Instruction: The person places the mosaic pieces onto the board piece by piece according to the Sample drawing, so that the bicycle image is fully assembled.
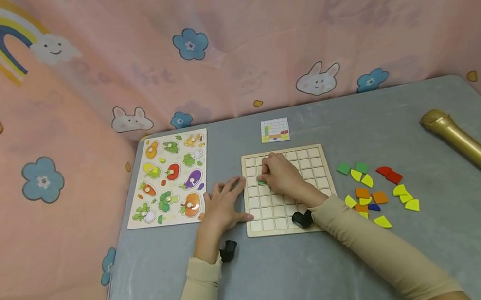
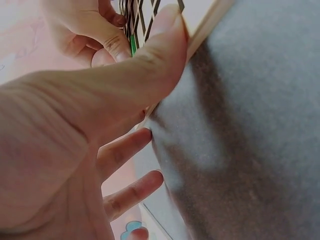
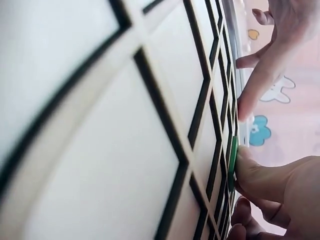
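Note:
The wooden grid board lies flat on the table. Over its upper left part, my right hand holds a green square tile, thumb against it and fingers curled. In the right wrist view the green tile stands slightly proud of the grid lines under the thumb. My left hand is at the board's left side, fingers spread. Its thumb rests on the board's edge in the left wrist view, and the index fingertip reaches the same edge farther up.
Loose tiles lie right of the board: green squares, red pieces, orange squares, yellow quarter-rounds and a blue piece. A pattern card is behind the board, a vegetable puzzle left, a gold microphone far right.

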The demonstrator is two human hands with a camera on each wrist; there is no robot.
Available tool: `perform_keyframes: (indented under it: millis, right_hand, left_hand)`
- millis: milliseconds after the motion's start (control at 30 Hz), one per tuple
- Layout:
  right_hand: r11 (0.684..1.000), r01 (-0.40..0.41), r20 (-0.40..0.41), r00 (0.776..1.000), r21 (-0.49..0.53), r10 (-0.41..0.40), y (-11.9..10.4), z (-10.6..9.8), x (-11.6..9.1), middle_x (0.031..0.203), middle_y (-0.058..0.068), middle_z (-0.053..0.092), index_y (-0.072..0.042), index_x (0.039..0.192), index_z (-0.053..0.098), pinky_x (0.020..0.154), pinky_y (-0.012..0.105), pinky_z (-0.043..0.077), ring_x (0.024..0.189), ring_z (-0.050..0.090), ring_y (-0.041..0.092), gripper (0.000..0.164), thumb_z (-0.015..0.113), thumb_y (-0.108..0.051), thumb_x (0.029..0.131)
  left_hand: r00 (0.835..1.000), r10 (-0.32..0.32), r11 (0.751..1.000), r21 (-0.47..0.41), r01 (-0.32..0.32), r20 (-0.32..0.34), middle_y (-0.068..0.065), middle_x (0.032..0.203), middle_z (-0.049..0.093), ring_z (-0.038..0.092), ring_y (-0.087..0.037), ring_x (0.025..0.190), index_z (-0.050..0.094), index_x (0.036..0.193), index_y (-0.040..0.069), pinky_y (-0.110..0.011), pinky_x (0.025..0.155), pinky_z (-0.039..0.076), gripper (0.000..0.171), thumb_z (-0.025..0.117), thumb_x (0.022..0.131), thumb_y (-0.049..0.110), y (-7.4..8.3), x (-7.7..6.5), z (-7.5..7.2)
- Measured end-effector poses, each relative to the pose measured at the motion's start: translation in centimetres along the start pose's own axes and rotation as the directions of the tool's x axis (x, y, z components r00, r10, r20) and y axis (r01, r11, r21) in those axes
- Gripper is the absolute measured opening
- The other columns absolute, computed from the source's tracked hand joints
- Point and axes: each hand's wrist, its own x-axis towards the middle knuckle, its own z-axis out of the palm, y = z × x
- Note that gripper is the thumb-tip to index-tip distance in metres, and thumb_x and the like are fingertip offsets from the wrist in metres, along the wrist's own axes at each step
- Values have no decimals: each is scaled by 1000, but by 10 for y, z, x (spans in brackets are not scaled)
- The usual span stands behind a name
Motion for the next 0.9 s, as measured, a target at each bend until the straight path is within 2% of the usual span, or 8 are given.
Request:
perform_keyframes:
  millis: [167, 300, 433, 633, 767, 900]
  right_hand:
    - [1000, 12, -10, 1000, -2, -12, 4, -11, -8, 95, 11, 63, -8, 88, 72, 76, 39, 48, 88, 55, 26, 16, 79, -19, 97]
    - [1000, -24, -32, 999, 13, 25, 16, -30, -22, 103, 15, 64, -5, 100, 74, 83, 45, 48, 98, 56, 31, 13, 77, -17, 98]
    - [998, -66, -28, 997, -20, 65, 40, -53, -36, 110, 22, 62, 1, 110, 73, 86, 50, 48, 101, 56, 36, 20, 75, -15, 98]
    - [988, -146, -32, 989, -45, 145, 80, -97, -63, 131, 34, 56, 8, 127, 64, 104, 66, 43, 124, 50, 51, 37, 72, -17, 100]
    - [981, -176, -66, 983, -78, 171, 102, -114, -77, 129, 36, 57, 11, 127, 63, 106, 69, 40, 123, 49, 54, 39, 73, -16, 100]
    - [971, -197, -63, 980, -133, 190, 113, -117, -85, 122, 35, 59, 10, 119, 67, 100, 67, 41, 115, 49, 53, 38, 77, -19, 97]
  left_hand:
    - [1000, -2, 1000, -7, 2, -1, -1, 173, 36, 37, -39, 149, 42, 165, 23, -64, 111, 30, 101, 94, 79, 37, -1, 0, 1]
    - [1000, -8, 1000, -28, 7, -3, -1, 173, 35, 35, -39, 149, 41, 165, 23, -65, 113, 28, 103, 94, 78, 36, -3, -2, 2]
    - [1000, -8, 999, -36, 8, -6, 0, 173, 35, 36, -39, 149, 41, 165, 23, -65, 114, 27, 103, 94, 78, 36, -3, -3, 2]
    - [1000, 12, 999, -37, -13, -13, 0, 173, 36, 36, -38, 148, 41, 165, 23, -63, 112, 28, 102, 94, 79, 36, -3, -1, 1]
    - [1000, 9, 999, -48, -9, -9, 0, 173, 36, 36, -39, 148, 41, 165, 23, -64, 112, 27, 102, 94, 78, 36, -2, -1, 0]
    - [1000, 8, 999, -43, -8, -8, -1, 172, 36, 36, -38, 148, 42, 165, 23, -64, 112, 27, 102, 94, 78, 37, -2, -1, 2]
